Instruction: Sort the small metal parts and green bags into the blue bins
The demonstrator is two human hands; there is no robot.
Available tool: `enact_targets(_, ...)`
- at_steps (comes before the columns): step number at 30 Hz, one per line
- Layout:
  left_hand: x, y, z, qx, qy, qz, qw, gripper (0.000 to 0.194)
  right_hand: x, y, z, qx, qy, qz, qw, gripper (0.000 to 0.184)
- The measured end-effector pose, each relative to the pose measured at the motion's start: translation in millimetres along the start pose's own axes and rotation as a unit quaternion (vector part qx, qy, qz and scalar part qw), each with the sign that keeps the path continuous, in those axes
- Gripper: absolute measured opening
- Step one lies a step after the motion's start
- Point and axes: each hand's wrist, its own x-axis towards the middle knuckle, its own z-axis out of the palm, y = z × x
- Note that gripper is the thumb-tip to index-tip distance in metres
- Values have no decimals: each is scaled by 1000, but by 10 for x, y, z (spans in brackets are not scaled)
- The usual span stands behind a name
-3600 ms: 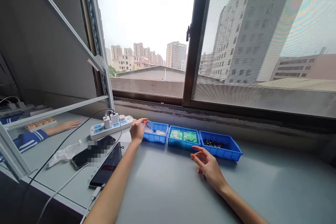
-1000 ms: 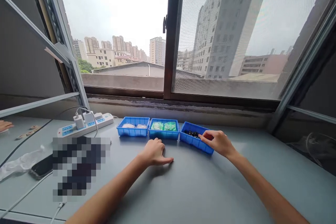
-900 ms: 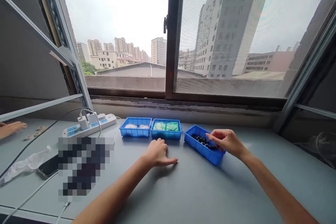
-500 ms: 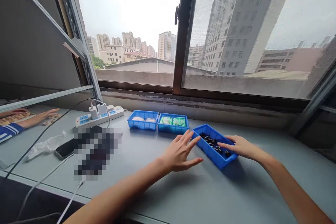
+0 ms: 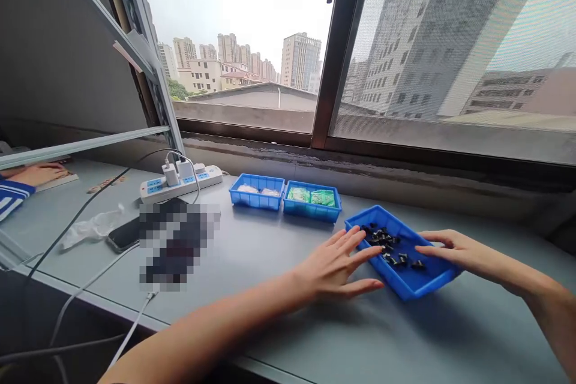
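Note:
A blue plastic bin (image 5: 429, 270) sits at an angle in front of me, its right side looking slightly raised above its shadow. Small black clips (image 5: 380, 237), which look like binder clips, lie mostly toward its far left end, with a few nearer the middle. My right hand (image 5: 463, 255) grips the bin's right wall, thumb inside and the other fingers at the outer side. Fingers spread, my left hand (image 5: 335, 267) is by the bin's left wall, its fingertips at or close to the rim; it holds nothing.
Two more blue bins stand below the window: one with pale packets (image 5: 258, 191), one with green-and-white packets (image 5: 311, 196). Leftward are a power strip (image 5: 182, 185), a phone (image 5: 121, 234), cables, a crumpled plastic bag (image 5: 92, 228) and another person's sleeve (image 5: 15, 195).
The view has shifted a little. The bin looks more tilted, and the clips have gathered away from its near right end. The other person's hand has drawn back to the left.

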Motion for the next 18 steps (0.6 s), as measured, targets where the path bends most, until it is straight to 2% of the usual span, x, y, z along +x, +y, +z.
enact_targets(3,11,-15,8,-31,14,-31,999,58,-79,-47,-2,50,-33,16,998,65)
enact_targets(7,8,-69,29,-68,3,-80,995,64,-182,-189,-2,51,9,-48,997,67)
enact_targets(11,19,-91,35,-69,-28,-78,994,70,-202,-257,31,22,26,-59,998,65)
enact_targets(15,37,-75,24,-56,-48,-73,995,66,-209,-228,22,4,11,-73,997,69)
enact_targets(18,44,-38,10,-57,-57,-66,995,64,-237,-227,5,-36,31,-100,994,70)
